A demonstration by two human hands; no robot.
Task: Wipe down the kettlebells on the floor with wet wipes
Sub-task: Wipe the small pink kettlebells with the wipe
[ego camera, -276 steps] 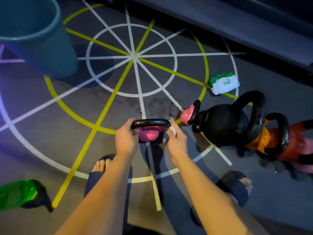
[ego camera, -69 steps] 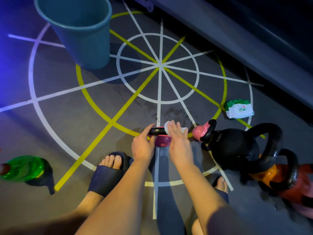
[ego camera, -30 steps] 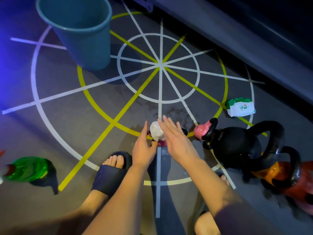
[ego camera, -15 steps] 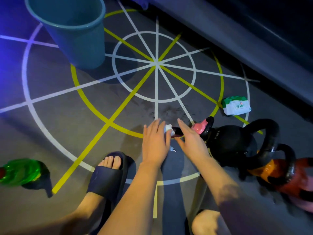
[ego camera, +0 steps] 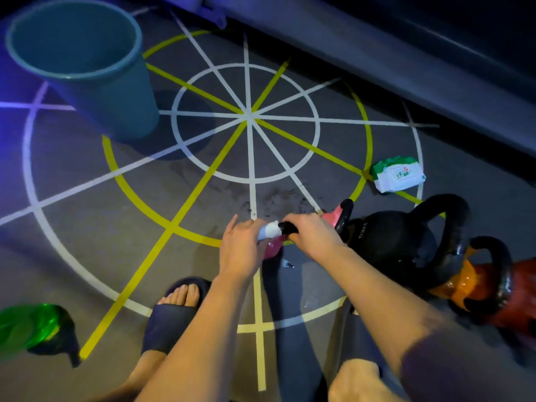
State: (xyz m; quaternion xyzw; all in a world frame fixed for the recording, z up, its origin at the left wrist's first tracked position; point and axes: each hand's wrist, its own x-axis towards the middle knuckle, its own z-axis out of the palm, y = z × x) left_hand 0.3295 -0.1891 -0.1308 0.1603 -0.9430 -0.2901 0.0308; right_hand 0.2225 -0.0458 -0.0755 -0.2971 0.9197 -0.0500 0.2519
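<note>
A small pink kettlebell (ego camera: 272,248) with a black handle stands on the floor between my hands. My left hand (ego camera: 242,246) holds a white wet wipe (ego camera: 269,230) wrapped round the left end of the handle. My right hand (ego camera: 311,235) grips the right end of the same handle. Just behind my right hand a second pink kettlebell (ego camera: 338,217) lies beside a large black kettlebell (ego camera: 391,237). An orange kettlebell (ego camera: 470,281) and a red one (ego camera: 519,288) sit further right.
A wet wipe pack (ego camera: 398,174) lies on the floor at the right. A teal bucket (ego camera: 87,68) stands at the far left. A green bottle (ego camera: 32,324) lies at the near left. My sandalled foot (ego camera: 174,309) is below the hands.
The wipe has passed from my right hand to my left. My left hand now wraps it round the handle's left end, and my right hand has closed on the right end.
</note>
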